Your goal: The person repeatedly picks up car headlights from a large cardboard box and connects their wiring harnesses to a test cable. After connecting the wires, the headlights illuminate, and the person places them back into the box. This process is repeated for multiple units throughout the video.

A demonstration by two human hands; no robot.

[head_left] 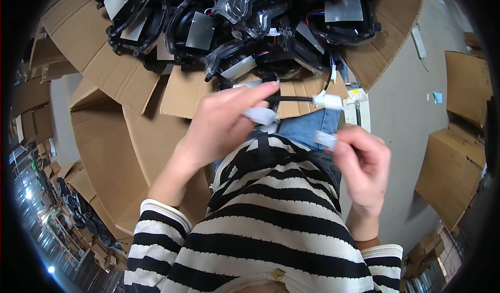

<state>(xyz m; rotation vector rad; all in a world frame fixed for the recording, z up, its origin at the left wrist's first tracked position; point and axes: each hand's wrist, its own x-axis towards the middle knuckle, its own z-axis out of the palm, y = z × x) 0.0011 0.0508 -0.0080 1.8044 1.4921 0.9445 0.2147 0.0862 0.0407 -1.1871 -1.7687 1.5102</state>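
My left hand (221, 118) is closed at the middle, its index finger stretched along a black cable (291, 98) with a white end piece (328, 102). By its thumb is a whitish translucent piece (261, 116), blurred; I cannot tell whether it is pinched or only touching. Lower right, my right hand (364, 162) pinches a small white translucent piece (325, 138) between thumb and forefinger, apart from the cable. Just beyond the hands lie several black vehicle lamps (250, 9) with clear covers, silver rectangular plates (344, 9) and thin coloured wires.
The lamps lie in a large opened cardboard box (94, 22), whose near flap (179, 92) reaches toward my lap. Another open carton (104, 152) stands left; more cartons (450, 173) stand right. A white box-like thing (358, 105) is beside my leg, on the grey floor (396, 121).
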